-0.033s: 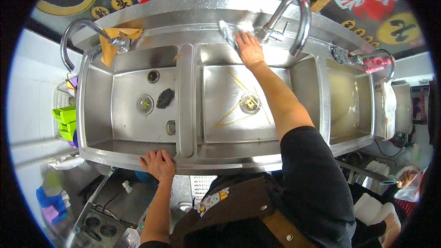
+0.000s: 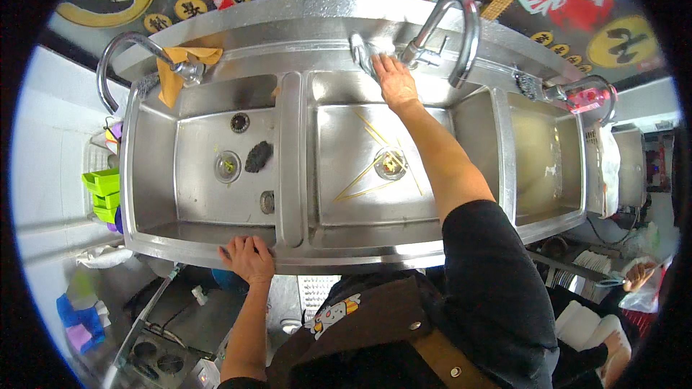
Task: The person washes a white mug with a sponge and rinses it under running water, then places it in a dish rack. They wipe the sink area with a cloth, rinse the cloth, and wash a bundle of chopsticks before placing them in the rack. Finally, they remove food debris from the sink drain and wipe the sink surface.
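Observation:
My right hand (image 2: 396,83) reaches across the middle sink basin (image 2: 339,207) to the back ledge. It presses a pale, shiny cloth (image 2: 362,56) against the metal, close to the base of the middle faucet (image 2: 467,36). The fingers are extended over the cloth and hide part of it. My left hand (image 2: 249,258) rests on the front rim of the left basin (image 2: 202,205), fingers apart, holding nothing. In the middle basin, several thin sticks (image 2: 360,177) lie around a drain (image 2: 390,163) with food scraps in it.
A dark scouring pad (image 2: 259,156) and drain parts (image 2: 240,122) lie in the left basin. Cloudy water stands in the right basin (image 2: 530,166). An orange cloth (image 2: 171,81) hangs by the left faucet (image 2: 108,65). Another person's hand (image 2: 639,275) shows at the far right.
My right hand and the pale cloth have shifted slightly right along the back ledge, closer to the middle faucet. The left hand stays on the rim. The whole view has shifted a little.

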### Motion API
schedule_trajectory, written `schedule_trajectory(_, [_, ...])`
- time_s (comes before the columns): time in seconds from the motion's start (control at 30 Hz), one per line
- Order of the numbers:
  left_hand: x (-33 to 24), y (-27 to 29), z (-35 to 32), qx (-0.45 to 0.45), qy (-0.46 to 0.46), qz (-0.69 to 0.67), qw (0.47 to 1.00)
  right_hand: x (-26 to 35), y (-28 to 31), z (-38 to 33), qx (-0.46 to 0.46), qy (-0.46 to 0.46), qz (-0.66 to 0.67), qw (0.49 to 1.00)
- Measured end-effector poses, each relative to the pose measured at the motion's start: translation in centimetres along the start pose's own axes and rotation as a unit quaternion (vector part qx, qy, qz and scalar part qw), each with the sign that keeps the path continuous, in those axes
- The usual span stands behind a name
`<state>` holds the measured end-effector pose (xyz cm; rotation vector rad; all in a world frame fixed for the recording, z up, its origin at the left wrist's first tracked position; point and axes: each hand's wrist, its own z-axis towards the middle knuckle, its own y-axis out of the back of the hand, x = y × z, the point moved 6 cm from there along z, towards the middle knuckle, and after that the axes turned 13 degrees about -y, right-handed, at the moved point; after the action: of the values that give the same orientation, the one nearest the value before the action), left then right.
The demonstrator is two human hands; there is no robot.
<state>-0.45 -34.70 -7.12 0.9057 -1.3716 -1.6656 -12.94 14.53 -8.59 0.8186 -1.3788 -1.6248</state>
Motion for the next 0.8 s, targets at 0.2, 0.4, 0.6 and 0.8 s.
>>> schedule_trajectory(0.2, [0.0, -0.1, -0.2, -0.034, -0.004, 0.019, 0.999, -6.2, 4.6, -3.9, 0.172, -0.077, -0.019, 0.982])
schedule_trajectory(0.4, [0.0, 0.5, -0.4, -0.002, 0.004, 0.024, 1.000, -10.9, 12.3, -0.8, 0.076, -0.160, -0.079, 0.981])
schedule_trajectory(0.6, [0.5, -0.3, -0.4, 0.000, 0.023, 0.015, 1.000, -13.8, 5.6, 4.3, 0.076, -0.108, -0.245, 0.961])
schedule_trajectory(0.8, [0.6, 0.2, -0.9, -0.007, 0.010, 0.008, 1.000, -15.1, 1.2, 1.7, 0.056, -0.166, -0.029, 0.984])
